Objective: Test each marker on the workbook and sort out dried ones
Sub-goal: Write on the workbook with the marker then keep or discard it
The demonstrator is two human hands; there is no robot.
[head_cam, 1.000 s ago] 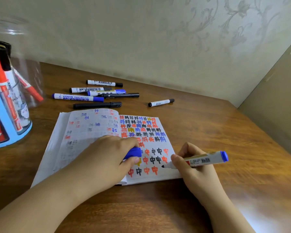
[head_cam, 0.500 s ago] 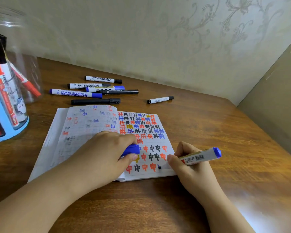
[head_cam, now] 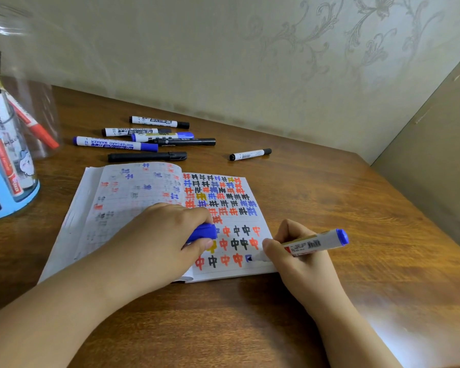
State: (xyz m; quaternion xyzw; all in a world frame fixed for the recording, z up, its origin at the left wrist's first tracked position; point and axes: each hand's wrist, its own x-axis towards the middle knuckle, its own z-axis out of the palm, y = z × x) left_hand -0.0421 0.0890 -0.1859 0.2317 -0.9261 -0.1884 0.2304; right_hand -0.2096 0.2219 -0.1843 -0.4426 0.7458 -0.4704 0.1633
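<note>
An open workbook (head_cam: 133,192) lies on the wooden desk, its right page filled with red, black, blue and yellow characters. My right hand (head_cam: 295,258) grips an uncapped blue marker (head_cam: 314,244) with its tip on the bottom row of the right page, where a fresh blue mark shows. My left hand (head_cam: 160,240) rests on the workbook and holds the marker's blue cap (head_cam: 203,231) between thumb and fingers.
Several capped markers (head_cam: 146,140) lie in a group behind the workbook, and one black-capped marker (head_cam: 250,154) lies apart to the right. A clear holder with a blue base (head_cam: 11,200) at the left edge holds red and black markers. Walls close the desk behind and at right.
My right hand lowered the marker tip onto the bottom row and began a blue mark. My left hand stayed on the page with the cap.
</note>
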